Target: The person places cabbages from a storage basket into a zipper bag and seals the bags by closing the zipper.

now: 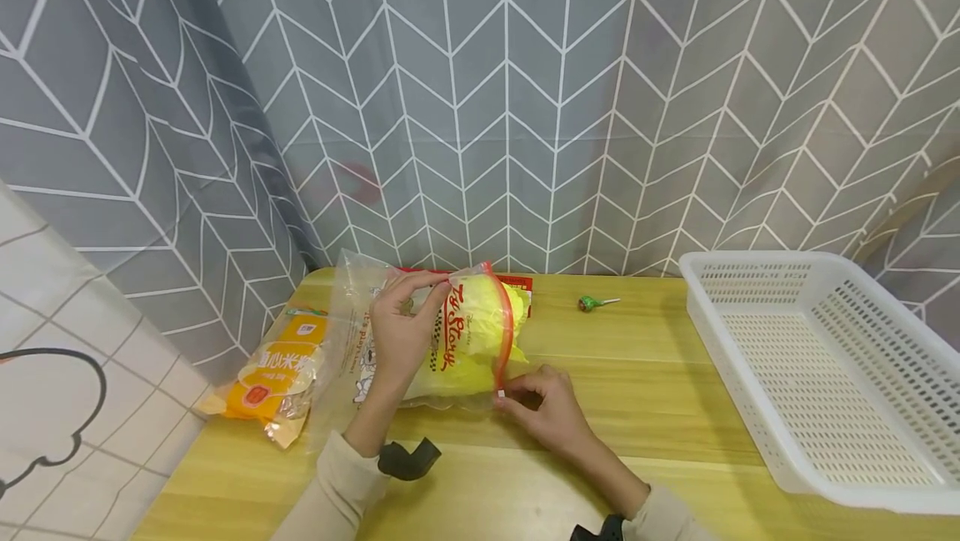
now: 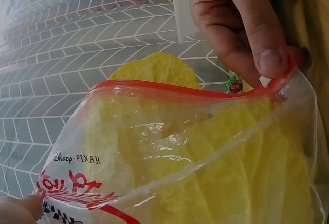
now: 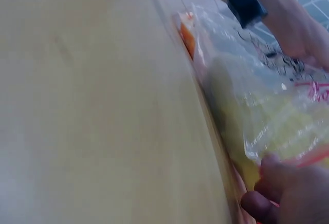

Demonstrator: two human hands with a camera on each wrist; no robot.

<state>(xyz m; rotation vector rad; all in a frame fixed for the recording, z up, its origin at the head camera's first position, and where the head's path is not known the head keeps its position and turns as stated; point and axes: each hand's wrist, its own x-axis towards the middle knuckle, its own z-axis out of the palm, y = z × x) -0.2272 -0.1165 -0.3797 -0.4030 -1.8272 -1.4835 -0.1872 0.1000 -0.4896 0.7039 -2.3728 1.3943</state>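
A clear zip bag (image 1: 423, 378) with red Toy Story print and a red zip strip lies toward the left of the table. Inside it is a wrinkled yellow thing (image 2: 154, 69), part of which sticks out past the red strip; its kind cannot be told. My left hand (image 1: 401, 328) pinches the bag's film at its far side, near the print. Thumb and finger of my right hand (image 1: 551, 408) pinch the near end of the red strip, at the small white zip slider (image 2: 265, 81). In the right wrist view, the right fingertips partly hide that corner.
An orange food packet (image 1: 281, 370) lies left of the bag. Behind the bag shows a flat red packet (image 1: 519, 283). A green-wrapped lollipop (image 1: 588, 303) lies to the right, and a white perforated basket (image 1: 738, 391) stands at the table's right. A grey patterned curtain hangs behind.
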